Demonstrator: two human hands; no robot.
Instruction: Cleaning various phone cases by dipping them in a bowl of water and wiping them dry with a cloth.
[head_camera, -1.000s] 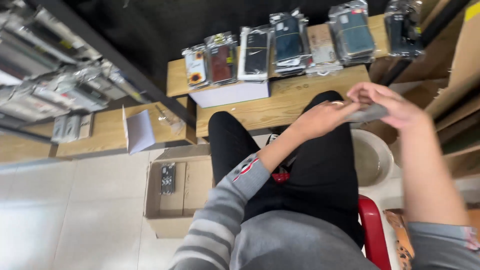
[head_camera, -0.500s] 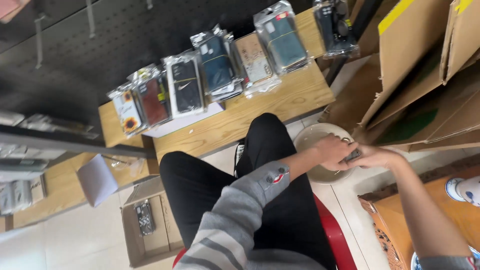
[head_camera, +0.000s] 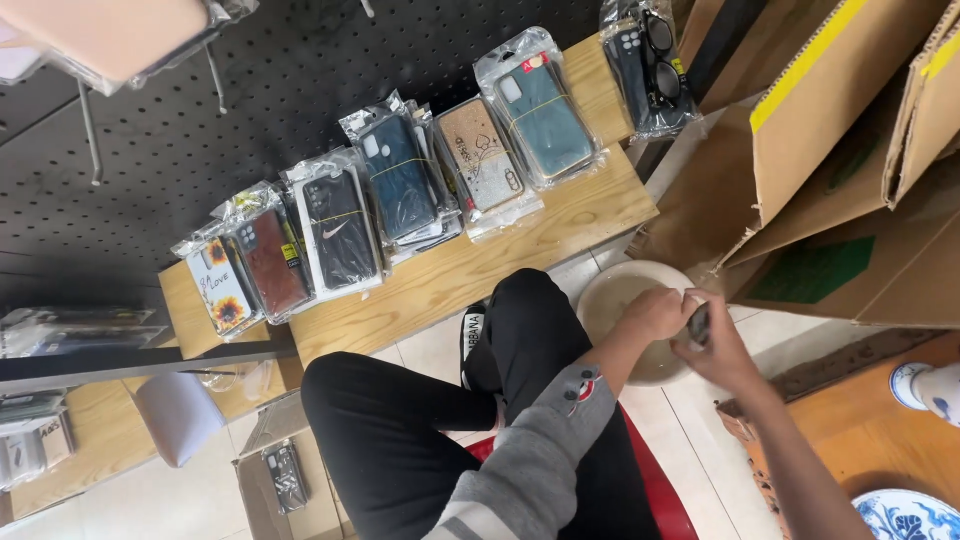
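My left hand (head_camera: 655, 312), in a grey striped sleeve, and my right hand (head_camera: 722, 352), on a bare arm, meet over a round white basin (head_camera: 612, 290) on the floor. Both hands close around a small dark flat object (head_camera: 699, 323), which is mostly hidden by my fingers. I cannot tell what the object is. I sit on a red stool (head_camera: 668, 498) with my black-trousered legs (head_camera: 430, 410) stretched toward a low wooden shelf (head_camera: 480, 270).
Several bagged phone cases (head_camera: 395, 180) lean on the wooden shelf against a black pegboard (head_camera: 250, 90). Folded cardboard boxes (head_camera: 830, 130) stand at the right. An open carton (head_camera: 290, 480) sits at the lower left. A blue-and-white plate (head_camera: 905, 515) lies at the bottom right.
My hands, still joined on the object, have moved from above my knee near the shelf down over the white basin. The view has swung to the right.
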